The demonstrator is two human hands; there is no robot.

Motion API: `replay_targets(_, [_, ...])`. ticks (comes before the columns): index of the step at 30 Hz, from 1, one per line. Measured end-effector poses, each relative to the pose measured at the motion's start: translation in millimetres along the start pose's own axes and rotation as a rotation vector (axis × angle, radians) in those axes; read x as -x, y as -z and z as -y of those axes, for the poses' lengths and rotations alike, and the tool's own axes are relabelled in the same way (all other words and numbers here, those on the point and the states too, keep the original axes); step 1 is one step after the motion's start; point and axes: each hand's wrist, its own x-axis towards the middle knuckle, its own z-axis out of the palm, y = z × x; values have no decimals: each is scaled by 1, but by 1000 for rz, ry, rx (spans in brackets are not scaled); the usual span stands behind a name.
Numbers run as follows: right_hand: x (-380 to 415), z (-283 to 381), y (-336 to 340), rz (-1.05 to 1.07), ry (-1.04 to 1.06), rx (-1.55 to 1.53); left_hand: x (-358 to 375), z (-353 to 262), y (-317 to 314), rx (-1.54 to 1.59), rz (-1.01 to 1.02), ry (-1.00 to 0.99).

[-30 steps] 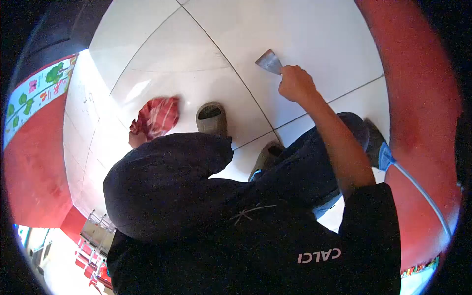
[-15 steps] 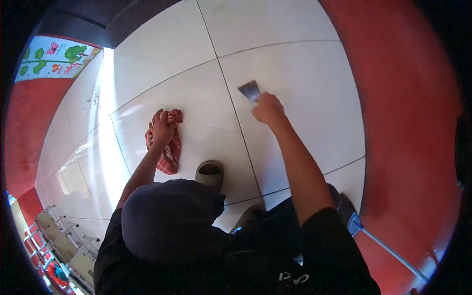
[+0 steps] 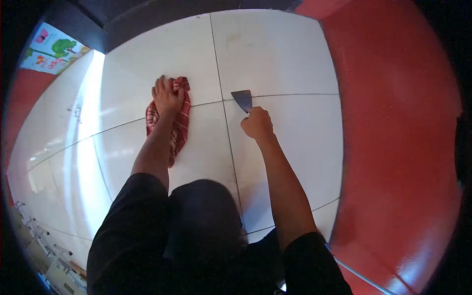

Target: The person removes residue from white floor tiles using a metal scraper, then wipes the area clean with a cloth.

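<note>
My left hand (image 3: 167, 99) lies flat over a red and white patterned cloth (image 3: 181, 123) on the tiled floor. Its fingers are spread, and the tips reach past the cloth's left edge. The cloth is bunched at the top and trails back towards me below the wrist. In my right hand (image 3: 258, 123) is a scraper (image 3: 242, 100) with a wide, dark metal blade; my closed fist hides its handle. The blade points away from me, overlapping the floor close to a crossing of tile joints.
White tiles (image 3: 280, 147) stretch ahead to a dark door or panel (image 3: 147, 22). A red wall (image 3: 393, 123) bounds the right side. At far left are a painted picture panel (image 3: 51, 49) and metal racks (image 3: 46, 243). A blue pole (image 3: 361, 275) lies low on the right.
My left hand and the cloth have slid forward, away from me. The scraper has shifted slightly left and its blade has turned. My body leans further forward, and the slippers are now hidden.
</note>
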Motion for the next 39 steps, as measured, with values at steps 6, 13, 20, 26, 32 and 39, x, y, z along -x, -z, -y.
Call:
replay_targets(6, [-65, 30, 22, 20, -18, 62, -21, -1, -1, 38, 128, 142])
replay_targets(13, [-152, 48, 72, 219, 194, 235, -37, -5, 7, 83, 195, 151])
replay_targets(20, [-229, 6, 174, 543, 107, 410, -54, -9, 6, 77, 301, 210])
replay_targets(26, [-286, -2, 255, 756, 133, 580, -54, -3, -5, 67, 322, 194])
replay_targets(32, [-287, 76, 377, 625, 166, 703, -50, 16, -26, 96, 237, 182])
replay_targets(39, [-283, 95, 376, 733, 135, 523, -49, 12, -16, 92, 311, 241])
